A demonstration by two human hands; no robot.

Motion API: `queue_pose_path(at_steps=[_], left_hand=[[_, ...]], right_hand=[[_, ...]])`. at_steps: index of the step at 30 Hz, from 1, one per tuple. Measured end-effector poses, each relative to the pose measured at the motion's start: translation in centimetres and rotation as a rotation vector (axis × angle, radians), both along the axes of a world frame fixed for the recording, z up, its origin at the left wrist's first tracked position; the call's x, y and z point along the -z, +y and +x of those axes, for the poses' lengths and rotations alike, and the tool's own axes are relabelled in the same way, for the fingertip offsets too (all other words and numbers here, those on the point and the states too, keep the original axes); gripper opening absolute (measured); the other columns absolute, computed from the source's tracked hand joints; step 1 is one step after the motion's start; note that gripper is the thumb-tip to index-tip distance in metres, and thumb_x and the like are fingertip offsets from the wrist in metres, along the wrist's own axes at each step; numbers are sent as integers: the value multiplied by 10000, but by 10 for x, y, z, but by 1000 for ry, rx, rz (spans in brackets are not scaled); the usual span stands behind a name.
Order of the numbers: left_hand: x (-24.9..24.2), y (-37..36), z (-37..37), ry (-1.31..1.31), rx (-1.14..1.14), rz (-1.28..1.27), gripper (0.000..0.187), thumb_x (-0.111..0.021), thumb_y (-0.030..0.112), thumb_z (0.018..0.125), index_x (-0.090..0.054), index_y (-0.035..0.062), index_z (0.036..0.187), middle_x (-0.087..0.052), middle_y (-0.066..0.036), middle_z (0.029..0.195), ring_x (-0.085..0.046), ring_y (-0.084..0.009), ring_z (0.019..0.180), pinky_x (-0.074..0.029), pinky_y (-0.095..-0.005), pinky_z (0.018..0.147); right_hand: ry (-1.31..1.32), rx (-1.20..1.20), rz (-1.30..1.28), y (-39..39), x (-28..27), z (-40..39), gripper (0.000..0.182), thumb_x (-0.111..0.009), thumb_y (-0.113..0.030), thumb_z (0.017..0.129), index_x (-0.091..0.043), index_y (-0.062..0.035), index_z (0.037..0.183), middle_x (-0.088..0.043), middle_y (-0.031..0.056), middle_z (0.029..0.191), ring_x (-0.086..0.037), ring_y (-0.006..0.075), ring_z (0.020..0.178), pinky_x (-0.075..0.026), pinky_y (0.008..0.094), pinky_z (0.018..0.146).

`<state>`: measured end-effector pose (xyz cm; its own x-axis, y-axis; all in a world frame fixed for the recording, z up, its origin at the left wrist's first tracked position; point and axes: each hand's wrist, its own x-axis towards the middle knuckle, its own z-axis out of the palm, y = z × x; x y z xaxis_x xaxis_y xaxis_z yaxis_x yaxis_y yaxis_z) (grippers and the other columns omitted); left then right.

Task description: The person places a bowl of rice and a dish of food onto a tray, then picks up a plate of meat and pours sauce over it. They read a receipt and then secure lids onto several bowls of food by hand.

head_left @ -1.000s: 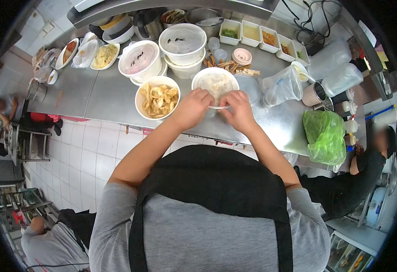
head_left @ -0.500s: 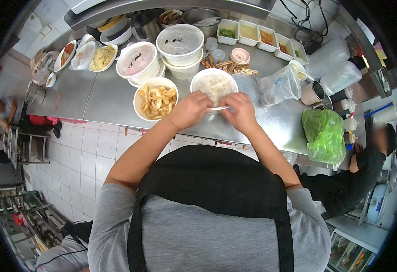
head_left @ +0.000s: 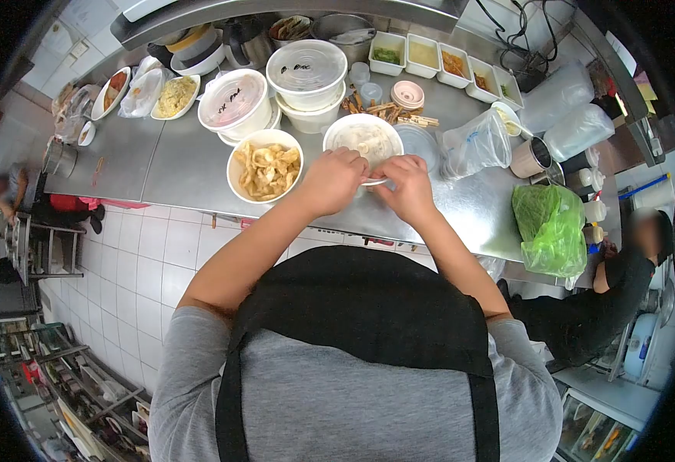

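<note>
A round white tub [head_left: 364,135] with a translucent lid over it stands near the counter's front edge. My left hand [head_left: 339,179] grips the near rim of this lidded tub with bent fingers. Right beside it, my right hand [head_left: 403,182] pinches the same rim, and the two hands nearly touch. The fingers hide part of the near edge. To the left of my left hand is an open white tub [head_left: 265,166] full of pale golden fried pieces. A stack of clear round lids [head_left: 419,148] lies just right of the lidded tub.
Lidded tubs [head_left: 306,75] stand behind, with a lidded tub [head_left: 233,102] to their left. White trays [head_left: 453,68] of toppings line the back. On the right are a plastic-wrapped cup stack [head_left: 476,148] and a green bag [head_left: 550,229]. A person [head_left: 622,292] is at far right.
My left hand has shifted right along the tub's near rim, closer to my right hand. At the lower left, the person in grey has gone out of view.
</note>
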<state>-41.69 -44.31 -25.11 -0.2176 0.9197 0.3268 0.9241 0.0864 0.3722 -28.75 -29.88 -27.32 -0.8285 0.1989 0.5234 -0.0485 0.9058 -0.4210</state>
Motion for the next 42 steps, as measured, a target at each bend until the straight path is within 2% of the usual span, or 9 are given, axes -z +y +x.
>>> queue_pose_path(at_steps=[6,14,17,20,26,29,38,41,42], left_hand=[[0,6,-4,-109,-33,-64,61,-604,100,799,-601,42,818,-627,-120,846,-596,-313,870,-465,-426,773],[-10,6,-13,-216,14,-224,118,-641,108,785,-623,31,873,-629,-142,841,-608,-324,868,-474,-416,777],[-21,-7,-12,-226,78,-172,107,-627,83,771,-632,54,873,-640,-125,891,-611,-310,902,-485,-412,777],[-19,-15,-11,-235,96,-63,199,-652,56,732,-609,55,927,-625,-121,902,-607,-312,902,-489,-408,778],[-4,-19,-19,120,181,46,215,-621,73,746,-600,71,960,-602,-98,894,-603,-297,896,-492,-406,799],[0,-18,-23,140,214,70,184,-602,79,764,-602,69,948,-600,-94,899,-602,-291,893,-490,-402,807],[-6,-17,-35,168,298,-14,213,-650,73,753,-606,55,961,-620,-103,951,-602,-295,942,-483,-392,849],[-7,-15,-38,198,319,-83,204,-649,79,763,-602,58,960,-618,-96,958,-605,-296,929,-491,-394,833],[-7,-15,-37,177,310,-35,198,-653,85,765,-602,61,954,-617,-92,960,-608,-295,918,-496,-392,819]], right_hand=[[-29,45,-20,-1,-1,0,195,-772,-153,638,-641,-146,782,-637,-14,842,-612,197,887,-369,414,894],[-66,101,-10,-6,-1,0,165,-756,-161,654,-655,-157,785,-637,-23,823,-609,183,855,-349,398,792],[-85,102,-15,-6,-1,0,162,-753,-167,662,-655,-164,791,-640,-28,833,-609,179,856,-345,397,782],[-57,75,-12,-4,-1,1,175,-755,-169,664,-653,-164,806,-645,-32,850,-610,175,862,-341,399,785],[-64,37,-29,0,-3,0,218,-778,-193,660,-657,-159,837,-648,-32,883,-606,174,885,-329,400,802],[-65,36,-23,0,-3,1,226,-782,-205,660,-659,-157,843,-648,-31,884,-605,176,888,-328,400,805],[-78,29,-9,-1,-6,0,203,-775,-193,669,-659,-158,832,-648,-25,871,-607,183,879,-331,401,803],[-81,27,-22,-3,-7,-1,197,-772,-183,669,-656,-158,825,-648,-25,870,-609,182,883,-335,402,806],[-80,29,-28,-3,-8,-1,195,-772,-179,668,-655,-158,823,-647,-25,869,-610,182,885,-336,402,807]])
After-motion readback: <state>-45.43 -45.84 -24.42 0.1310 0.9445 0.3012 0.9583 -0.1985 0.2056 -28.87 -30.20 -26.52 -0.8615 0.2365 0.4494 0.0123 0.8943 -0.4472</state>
